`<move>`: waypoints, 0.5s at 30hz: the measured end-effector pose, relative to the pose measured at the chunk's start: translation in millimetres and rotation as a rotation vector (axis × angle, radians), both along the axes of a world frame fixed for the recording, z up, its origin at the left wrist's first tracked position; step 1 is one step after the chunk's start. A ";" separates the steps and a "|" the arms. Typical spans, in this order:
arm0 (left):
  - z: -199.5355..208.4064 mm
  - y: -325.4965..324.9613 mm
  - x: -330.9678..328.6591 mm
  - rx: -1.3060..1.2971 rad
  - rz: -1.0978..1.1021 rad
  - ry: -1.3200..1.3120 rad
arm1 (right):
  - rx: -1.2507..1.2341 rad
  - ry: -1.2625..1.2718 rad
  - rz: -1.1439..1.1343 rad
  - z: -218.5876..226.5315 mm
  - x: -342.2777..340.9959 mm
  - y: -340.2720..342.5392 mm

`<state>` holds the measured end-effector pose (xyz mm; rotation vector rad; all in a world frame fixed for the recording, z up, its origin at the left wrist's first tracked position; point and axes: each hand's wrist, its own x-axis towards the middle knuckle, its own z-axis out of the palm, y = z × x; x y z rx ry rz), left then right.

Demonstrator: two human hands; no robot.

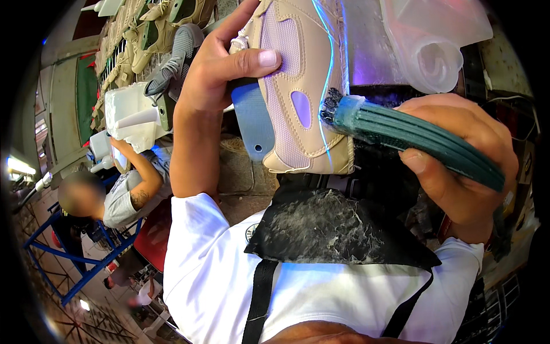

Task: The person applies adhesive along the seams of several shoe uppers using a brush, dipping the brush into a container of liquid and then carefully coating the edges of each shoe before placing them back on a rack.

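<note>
A beige shoe upper [302, 69] with pinkish mesh panels lies on its side in front of me, a bright blue-violet line glowing along its lower edge. My left hand [232, 60] grips it, thumb pressed on the mesh. A blue flat tab [250, 123] with a small hole sticks out beside the upper's heel. In my right hand [464, 149] is a dark green-handled brush [412, 132]. Its dark, clotted bristles touch the upper along the glowing line. The far end of the upper runs out of view at the top.
A translucent plastic container [435, 40] stands at the upper right. To the left are a grey shoe [177, 60], a white-coated container [134, 112] and racked beige shoes [143, 34]. Another person [129, 195] works at the left. A black apron [338, 226] with whitish residue covers my chest.
</note>
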<state>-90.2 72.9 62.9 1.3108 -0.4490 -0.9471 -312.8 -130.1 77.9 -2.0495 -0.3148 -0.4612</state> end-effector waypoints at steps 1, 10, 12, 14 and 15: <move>-1.7 1.2 3.1 0.002 -0.011 -0.020 | -0.007 0.002 0.015 1.0 0.2 -2.4; -9.0 7.8 6.8 -0.041 -0.032 0.117 | -0.048 0.112 0.057 14.8 1.1 -17.5; -8.4 5.7 4.1 -0.069 -0.043 0.172 | -0.067 0.114 0.072 15.7 2.2 -21.3; -10.2 7.0 4.3 -0.052 -0.039 0.188 | -0.071 0.107 0.084 16.3 3.3 -23.2; -10.7 7.3 3.9 -0.045 -0.037 0.196 | -0.093 0.107 0.086 18.4 3.6 -23.4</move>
